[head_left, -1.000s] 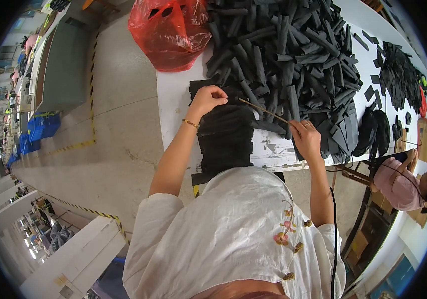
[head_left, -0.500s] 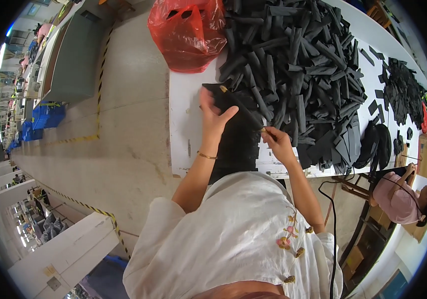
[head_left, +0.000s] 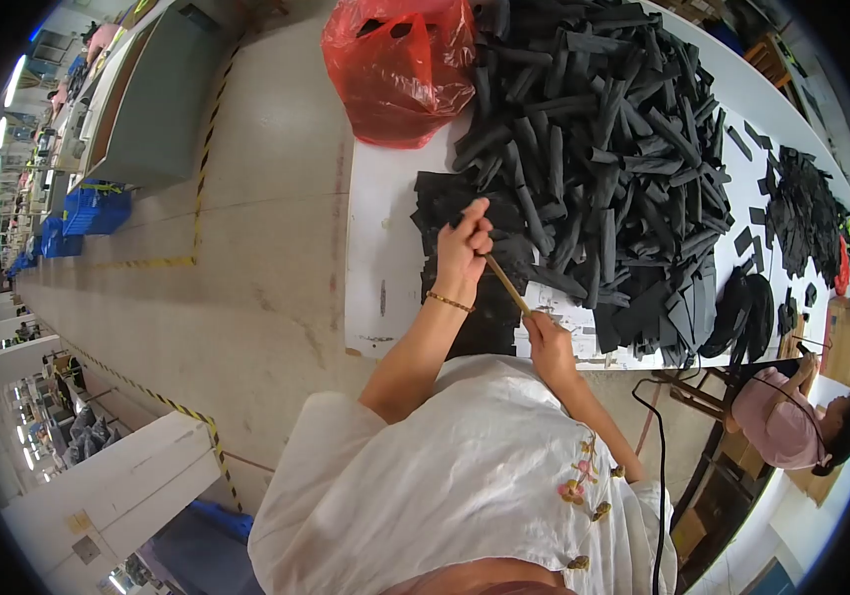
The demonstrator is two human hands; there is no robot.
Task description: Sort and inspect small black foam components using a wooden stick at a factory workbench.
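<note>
A thin wooden stick (head_left: pixel 507 283) slants between my two hands. My left hand (head_left: pixel 463 248) is closed around its upper end, and a little black material shows at the fingers; how much of it lies inside the fist is hidden. Lower down and to the right, my right hand (head_left: pixel 550 344) grips the stick's other end. Beneath the hands lies a layered spread of flat black pieces (head_left: pixel 485 322) on the white table (head_left: pixel 370 268). Just beyond, a large heap of rolled black tubes (head_left: pixel 604 149) covers the middle of the table.
A red plastic bag (head_left: pixel 400 89) stands at the table's far left. Flat black sheets (head_left: pixel 683 302) and a dark pile (head_left: pixel 807 218) lie to the right. A person in pink (head_left: pixel 777 421) sits off the right end. A black cable (head_left: pixel 661 446) hangs beside my right arm.
The black piece that was around the stick no longer shows stretched along it. My left hand has gone from spread fingers to a fist, and more bare stick is visible.
</note>
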